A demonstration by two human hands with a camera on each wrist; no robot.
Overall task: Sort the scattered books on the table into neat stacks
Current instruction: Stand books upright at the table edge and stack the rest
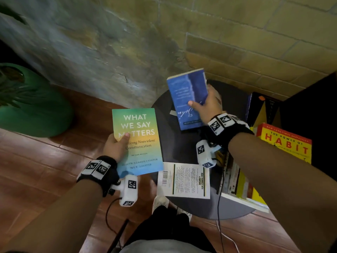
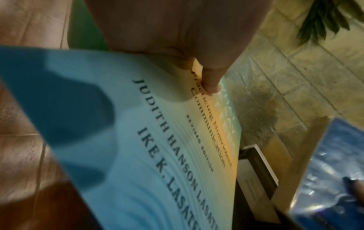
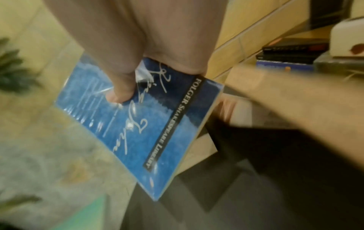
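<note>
Far to the left a green pot (image 1: 34,106) with a leafy plant stands on the reddish wooden floor (image 1: 36,161) against the stone wall. Next comes the left hand (image 1: 115,146), whose fingers grip a paperback, the teal-and-yellow book (image 1: 138,143), by its left edge, thumb pressed on the front cover and the rest tucked behind; it is held in the air just off the left edge of the round dark table (image 1: 182,143), cover up, its colours fading from green through warm yellow to pale blue, the white title reading WHAT WE SAY MATTERS. The left wrist view shows the thumb (image 2: 210,80) bearing on the cover above the authors' names. Near the front edge of the table lies a white book (image 1: 183,180), back cover up, with a barcode and rows of small print. Above the middle of the table the right hand (image 1: 207,106) holds a blue book (image 1: 187,99) lifted clear of the surface, fingers wrapped round its right edge and thumb on the cover; it is a slim glossy paperback with white script lettering and a dark band reading FOLGER SHAKESPEARE LIBRARY. At the table's right side sits a stack topped by a yellow-and-red book (image 1: 284,143) titled THE POWER OF HABIT, with dark books (image 1: 262,110) beyond it toward the wall.
</note>
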